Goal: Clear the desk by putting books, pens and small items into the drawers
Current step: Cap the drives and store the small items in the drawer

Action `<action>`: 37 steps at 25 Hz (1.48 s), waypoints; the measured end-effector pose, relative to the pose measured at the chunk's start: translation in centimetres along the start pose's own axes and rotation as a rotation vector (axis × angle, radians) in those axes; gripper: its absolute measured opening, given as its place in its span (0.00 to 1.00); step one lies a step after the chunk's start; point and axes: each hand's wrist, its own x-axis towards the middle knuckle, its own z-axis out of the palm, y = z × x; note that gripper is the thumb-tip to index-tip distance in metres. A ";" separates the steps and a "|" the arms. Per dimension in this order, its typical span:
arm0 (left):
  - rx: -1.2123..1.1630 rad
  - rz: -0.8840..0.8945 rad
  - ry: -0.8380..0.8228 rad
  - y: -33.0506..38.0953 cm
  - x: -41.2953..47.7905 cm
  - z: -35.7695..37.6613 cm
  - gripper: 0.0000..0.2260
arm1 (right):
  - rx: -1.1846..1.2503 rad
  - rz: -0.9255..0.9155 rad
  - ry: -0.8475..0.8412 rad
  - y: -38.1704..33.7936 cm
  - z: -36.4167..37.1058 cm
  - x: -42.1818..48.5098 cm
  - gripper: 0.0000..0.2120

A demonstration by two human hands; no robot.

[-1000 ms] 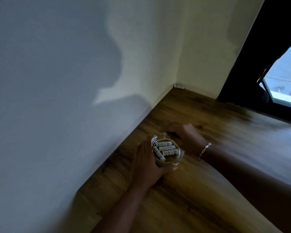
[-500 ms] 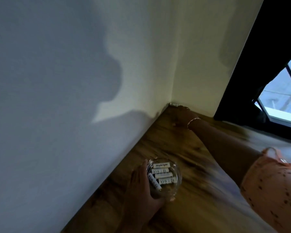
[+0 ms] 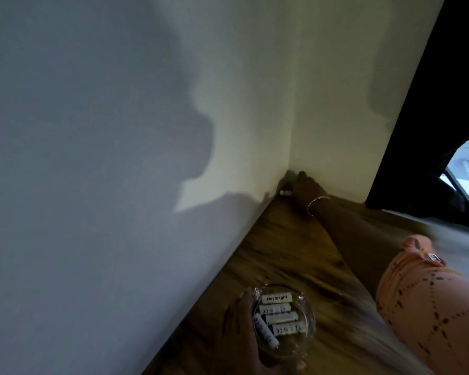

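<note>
Head view: small white item (image 3: 285, 192) sits in the wall corner (image 3: 289, 169) against the right hand (image 3: 305, 189), grip unclear; left hand (image 3: 238, 328) cups the battery bowl (image 3: 307, 307), well apart.

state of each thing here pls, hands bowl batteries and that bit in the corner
glass bowl: upright, part filled
batteries: lying loose in the glass bowl
left hand: holds the glass bowl's side
right hand: stretched to far corner of desk, hold unclear
small white item: in that corner, by the right hand's fingers
</note>
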 end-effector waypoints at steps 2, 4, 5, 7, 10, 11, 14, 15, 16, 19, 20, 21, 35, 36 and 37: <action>0.009 -0.035 -0.071 1.5 0.4 -0.6 0.32 | -0.025 -0.030 0.034 -0.3 0.0 -0.6 0.16; 0.022 -0.187 -0.223 2.6 0.2 -1.2 0.51 | 0.008 -0.033 0.040 -1.1 -1.1 -2.6 0.17; -0.008 -0.259 -0.327 2.6 -0.3 -1.6 0.54 | 0.056 -0.052 0.064 -1.8 -2.0 -4.3 0.17; -0.039 -0.245 -0.300 2.6 -0.8 -1.9 0.58 | 0.221 -0.219 0.125 -3.2 -3.9 -8.6 0.14; -0.017 -0.184 -0.242 3.1 -0.9 -1.8 0.57 | 0.256 -0.492 0.012 -5.3 -7.1 -17.1 0.12; -0.011 -0.179 -0.223 3.0 -1.0 -1.7 0.56 | 0.227 -0.549 -0.052 -5.8 -7.4 -19.6 0.12; -0.048 -0.168 -0.227 3.0 -1.1 -1.7 0.54 | 0.170 -0.650 -0.067 -6.2 -6.8 -24.6 0.12; -0.065 -0.168 -0.231 3.1 -1.2 -1.7 0.53 | 0.165 -0.640 -0.069 -6.2 -6.5 -25.4 0.14; -0.069 -0.170 -0.235 3.1 -1.2 -1.8 0.54 | 0.191 -0.606 -0.093 -6.2 -6.2 -25.9 0.18; -0.056 -0.168 -0.226 3.0 -1.0 -1.9 0.56 | 0.232 -0.492 -0.305 -6.3 -5.6 -26.3 0.40; -0.051 -0.157 -0.237 3.1 -0.9 -2.0 0.55 | 0.195 -0.471 -0.372 -6.5 -5.3 -26.3 0.47; -0.052 -0.142 -0.250 3.1 -0.9 -2.1 0.53 | 0.168 -0.459 -0.406 -6.5 -5.1 -26.4 0.51; -0.170 0.170 -0.552 5.9 -5.4 -2.6 0.41 | 0.192 -0.130 -0.306 -3.8 -4.8 -38.9 0.54; -0.185 0.163 -0.545 6.1 -5.8 -2.6 0.41 | 0.210 -0.116 -0.290 -4.0 -4.7 -39.7 0.53; -0.200 0.158 -0.535 6.3 -6.2 -2.7 0.40 | 0.228 -0.102 -0.269 -4.4 -4.5 -40.6 0.52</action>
